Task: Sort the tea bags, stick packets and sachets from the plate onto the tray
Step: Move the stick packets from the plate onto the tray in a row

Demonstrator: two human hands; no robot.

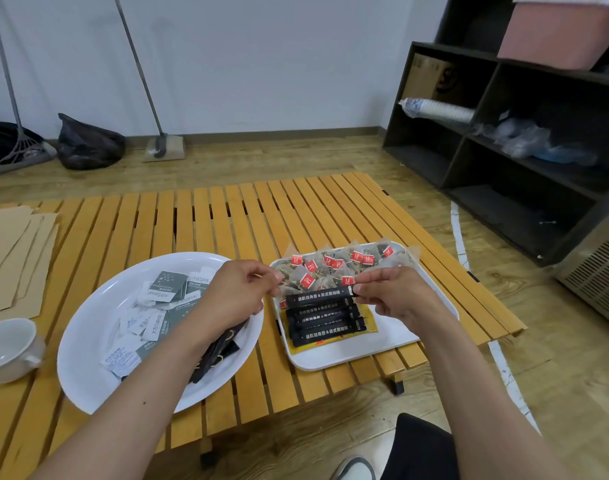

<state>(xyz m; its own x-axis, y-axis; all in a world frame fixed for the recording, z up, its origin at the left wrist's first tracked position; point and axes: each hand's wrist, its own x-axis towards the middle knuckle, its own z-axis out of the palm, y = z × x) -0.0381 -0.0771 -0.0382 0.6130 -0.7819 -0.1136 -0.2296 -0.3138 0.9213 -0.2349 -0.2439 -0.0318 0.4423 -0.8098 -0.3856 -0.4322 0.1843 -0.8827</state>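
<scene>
While both our hands pinch one black stick packet (318, 296), it hovers over the white rectangular tray (344, 355).
Left hand (239, 296) and right hand (396, 299) hold opposite ends; its long axis runs side-to-side, parallel to the black sticks just below.

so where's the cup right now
In the head view the cup sits at the table's far left edge, just left of the plate and below the brown envelopes.

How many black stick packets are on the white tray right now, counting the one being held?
4 black stick packets: one pinched at its ends by the left hand and right hand over the white tray, three stacked below it. Others may lie hidden underneath.
</scene>
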